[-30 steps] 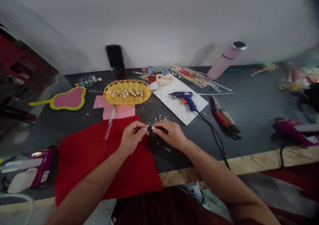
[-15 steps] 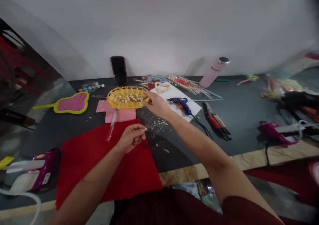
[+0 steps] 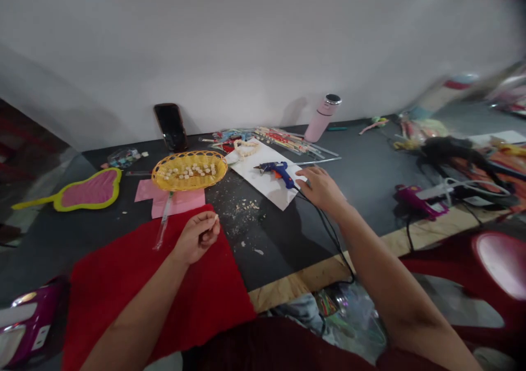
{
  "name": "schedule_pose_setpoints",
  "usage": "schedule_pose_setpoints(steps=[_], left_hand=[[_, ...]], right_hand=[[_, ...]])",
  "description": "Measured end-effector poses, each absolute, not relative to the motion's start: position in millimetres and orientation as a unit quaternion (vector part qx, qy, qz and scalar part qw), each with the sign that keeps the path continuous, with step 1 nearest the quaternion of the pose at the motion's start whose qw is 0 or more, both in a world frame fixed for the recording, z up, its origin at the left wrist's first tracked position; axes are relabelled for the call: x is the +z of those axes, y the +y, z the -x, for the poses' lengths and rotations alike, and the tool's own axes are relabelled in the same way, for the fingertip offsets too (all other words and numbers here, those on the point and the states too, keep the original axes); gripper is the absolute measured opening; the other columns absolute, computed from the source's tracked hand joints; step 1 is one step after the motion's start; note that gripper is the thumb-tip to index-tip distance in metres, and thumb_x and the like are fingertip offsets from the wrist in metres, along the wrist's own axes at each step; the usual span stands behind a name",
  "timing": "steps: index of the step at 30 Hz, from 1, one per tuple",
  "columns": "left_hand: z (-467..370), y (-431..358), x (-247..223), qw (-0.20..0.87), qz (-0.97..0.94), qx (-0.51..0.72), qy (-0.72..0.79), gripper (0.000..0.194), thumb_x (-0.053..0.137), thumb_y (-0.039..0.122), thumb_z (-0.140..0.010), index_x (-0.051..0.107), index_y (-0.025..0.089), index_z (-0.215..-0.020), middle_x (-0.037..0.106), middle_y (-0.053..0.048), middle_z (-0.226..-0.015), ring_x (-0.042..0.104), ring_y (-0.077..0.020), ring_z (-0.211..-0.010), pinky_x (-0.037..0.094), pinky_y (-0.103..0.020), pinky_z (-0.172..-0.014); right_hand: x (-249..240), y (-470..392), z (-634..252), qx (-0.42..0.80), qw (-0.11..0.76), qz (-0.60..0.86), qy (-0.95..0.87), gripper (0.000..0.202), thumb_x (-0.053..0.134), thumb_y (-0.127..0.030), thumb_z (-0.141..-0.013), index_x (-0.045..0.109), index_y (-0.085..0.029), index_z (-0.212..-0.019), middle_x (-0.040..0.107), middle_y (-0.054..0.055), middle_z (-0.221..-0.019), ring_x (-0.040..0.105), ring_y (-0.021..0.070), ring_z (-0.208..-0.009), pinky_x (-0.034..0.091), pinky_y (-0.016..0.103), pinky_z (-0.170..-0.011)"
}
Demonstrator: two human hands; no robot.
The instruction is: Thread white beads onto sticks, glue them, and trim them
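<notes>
The left hand (image 3: 198, 237) pinches a small pale piece (image 3: 216, 217) over red cloth (image 3: 217, 283); the right hand (image 3: 322, 190), its grip indeterminable, is beside the blue glue gun (image 3: 280, 170) on white board (image 3: 263, 187). Snagging the cord (image 3: 333, 240) could drag the gun sideways.

- Dark maroon top (image 3: 263, 344), plain where it shows
- Short sleeve (image 3: 400, 359) of matching maroon on the right arm (image 3: 394, 283)
- Bare left hand (image 3: 199, 236) and right hand (image 3: 322, 191)

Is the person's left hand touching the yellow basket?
Apart. The head view shows a gap between the left hand and the yellow basket, with pink paper visible between them.
</notes>
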State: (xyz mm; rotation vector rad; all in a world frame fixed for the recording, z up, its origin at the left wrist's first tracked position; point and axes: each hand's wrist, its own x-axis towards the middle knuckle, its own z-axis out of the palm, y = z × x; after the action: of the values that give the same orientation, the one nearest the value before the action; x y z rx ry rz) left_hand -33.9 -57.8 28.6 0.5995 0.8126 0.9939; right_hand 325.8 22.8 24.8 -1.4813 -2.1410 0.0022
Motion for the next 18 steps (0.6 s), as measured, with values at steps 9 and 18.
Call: schedule_pose_setpoints(steps=[9, 18], left_hand=[[38.8, -56.0, 18.3, 0.771, -0.301, 0.443, 0.343, 0.012, 0.064, 0.021, -0.077, 0.055, 0.014, -0.079, 0.052, 0.0, -0.062, 0.036, -0.0033, -0.048, 0.024, -0.011, -0.039], [38.7, -52.5, -2.1, 0.774, -0.313, 0.446, 0.322, 0.004, 0.058, 0.018, -0.082, 0.056, 0.014, -0.084, 0.056, -0.003, -0.069, 0.042, -0.0048, -0.053, 0.033, -0.017, -0.05]], right_hand=[[11.3, -25.3, -385.5, -0.076, 0.006, 0.718, -0.692, 0.031, 0.046, -0.039, -0.087, 0.061, -0.014, -0.096, 0.061, 0.015, -0.098, 0.053, 0.0265, -0.093, 0.036, 0.038, -0.081], [0.3, -29.9, -404.3, -0.01, 0.169, 0.748, -0.642, 0.022, 0.051, -0.036, -0.082, 0.063, -0.017, -0.082, 0.062, 0.012, -0.095, 0.056, 0.0237, -0.091, 0.043, 0.036, -0.08]])
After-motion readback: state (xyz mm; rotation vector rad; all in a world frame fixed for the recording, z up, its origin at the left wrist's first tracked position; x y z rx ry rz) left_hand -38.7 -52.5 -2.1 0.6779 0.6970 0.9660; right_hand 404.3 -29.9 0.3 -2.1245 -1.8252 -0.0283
